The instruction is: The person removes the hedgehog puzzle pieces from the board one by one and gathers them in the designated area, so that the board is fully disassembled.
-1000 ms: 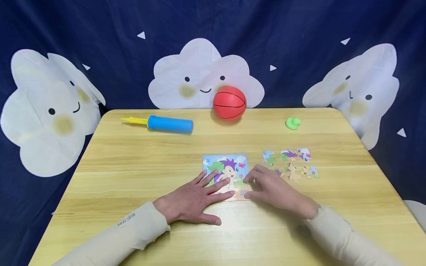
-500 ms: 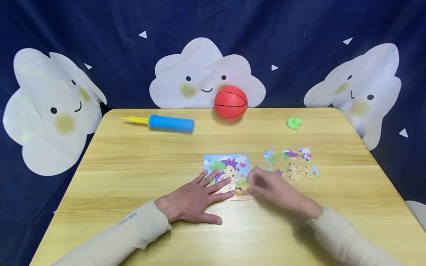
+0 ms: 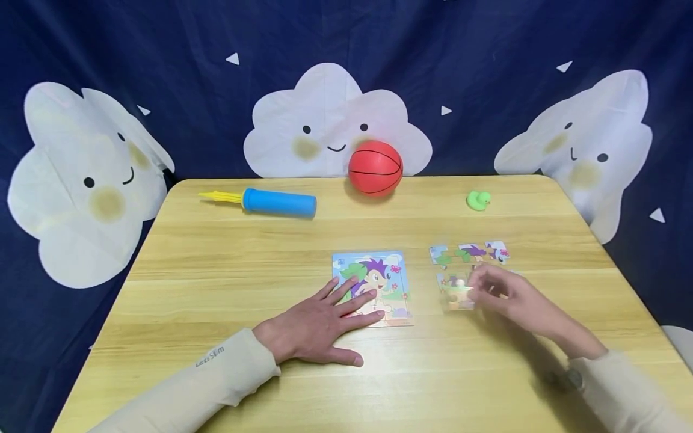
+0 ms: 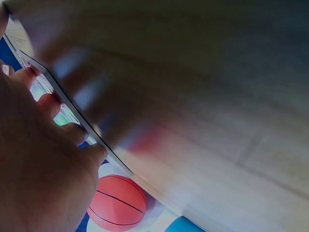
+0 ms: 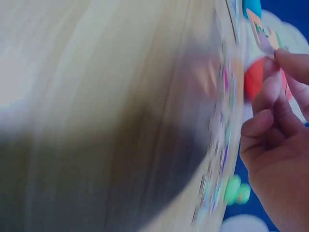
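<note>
My left hand (image 3: 316,325) rests with spread, straight fingers on the lower left of a jigsaw puzzle board (image 3: 397,270), which shows a purple-haired cartoon hedgehog. In the left wrist view the fingers (image 4: 72,133) lie along the board's thin edge. To the right of the board, my right hand (image 3: 509,297) pinches a puzzle piece (image 3: 459,297) between thumb and fingertips, slightly blurred. The right wrist view shows that puzzle piece (image 5: 262,36) raised above the table. Several loose puzzle pieces (image 3: 470,251) lie beyond the right hand, some partly hidden by it.
Along the table's far side lie a blue pump with a yellow nozzle (image 3: 278,202), a red ball (image 3: 375,168) and a green toy duck (image 3: 478,200). A dark blue curtain with white clouds (image 3: 330,120) hangs behind the wooden table (image 3: 216,252).
My right hand has moved right from the board's lower right corner to beside the loose pieces, carrying a puzzle piece. The left hand has stayed in place on the board.
</note>
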`<state>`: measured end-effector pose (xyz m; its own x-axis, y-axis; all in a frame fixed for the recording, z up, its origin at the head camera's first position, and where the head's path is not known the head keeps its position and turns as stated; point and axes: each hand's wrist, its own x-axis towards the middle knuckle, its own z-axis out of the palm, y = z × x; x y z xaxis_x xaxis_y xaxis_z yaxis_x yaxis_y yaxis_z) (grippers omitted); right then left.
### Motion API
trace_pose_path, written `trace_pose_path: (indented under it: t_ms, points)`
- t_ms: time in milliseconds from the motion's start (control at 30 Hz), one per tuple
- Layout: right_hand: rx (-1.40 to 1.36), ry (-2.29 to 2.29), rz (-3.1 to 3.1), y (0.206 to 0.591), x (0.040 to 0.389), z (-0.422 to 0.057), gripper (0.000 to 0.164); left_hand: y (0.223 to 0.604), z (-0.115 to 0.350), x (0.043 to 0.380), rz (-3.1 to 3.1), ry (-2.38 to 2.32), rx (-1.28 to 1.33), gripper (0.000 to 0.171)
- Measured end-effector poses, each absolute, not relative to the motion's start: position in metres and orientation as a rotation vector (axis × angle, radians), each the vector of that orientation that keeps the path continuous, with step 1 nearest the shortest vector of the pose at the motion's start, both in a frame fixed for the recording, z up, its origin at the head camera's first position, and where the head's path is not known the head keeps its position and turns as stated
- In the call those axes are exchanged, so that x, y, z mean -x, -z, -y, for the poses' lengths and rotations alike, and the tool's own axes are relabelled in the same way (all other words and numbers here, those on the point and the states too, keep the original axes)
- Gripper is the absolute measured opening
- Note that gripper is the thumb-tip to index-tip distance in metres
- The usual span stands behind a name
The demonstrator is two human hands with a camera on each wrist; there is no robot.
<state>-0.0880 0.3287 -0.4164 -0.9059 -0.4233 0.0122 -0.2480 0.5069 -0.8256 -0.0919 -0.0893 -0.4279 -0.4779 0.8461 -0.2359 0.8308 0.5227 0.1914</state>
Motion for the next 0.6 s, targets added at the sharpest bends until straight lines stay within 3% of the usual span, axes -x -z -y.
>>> trace_pose_path:
  t_ms: [433, 600]
  points:
    - [0.192, 1.201, -2.571, 0.418, 0.067, -0.423, 0.013, 0.427, 0.090, 0.092, -2.458, -0.078, -1.386, 0.080]
    - [0.182, 1.185, -2.570, 0.423, 0.064, -0.442, 0.013, 0.428, 0.090, 0.091, -2.459, -0.075, -1.392, 0.081]
